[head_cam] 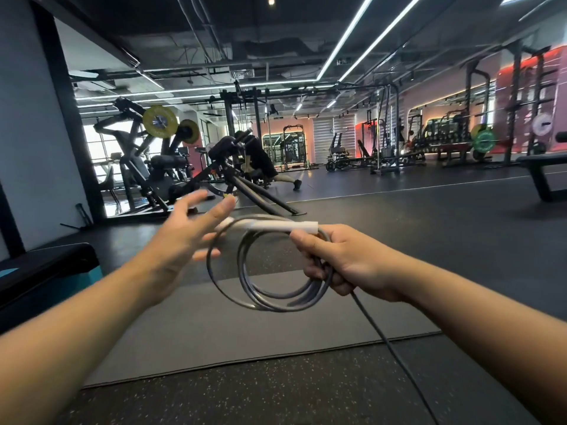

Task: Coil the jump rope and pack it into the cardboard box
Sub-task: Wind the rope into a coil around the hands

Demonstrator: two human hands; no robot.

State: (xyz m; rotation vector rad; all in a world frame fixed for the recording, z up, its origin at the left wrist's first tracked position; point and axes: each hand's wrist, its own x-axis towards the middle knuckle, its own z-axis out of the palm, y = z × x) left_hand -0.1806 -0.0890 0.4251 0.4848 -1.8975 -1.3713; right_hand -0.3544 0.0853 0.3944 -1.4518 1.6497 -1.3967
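Grey mat (214, 326) under coiled jump rope (276, 289), black bench (46, 271) left

A grey jump rope (270, 280) with a white handle (276, 226), wound into several loose upright loops held in the air. The handle lies across the coil's top. One loose strand trails down toward the floor.
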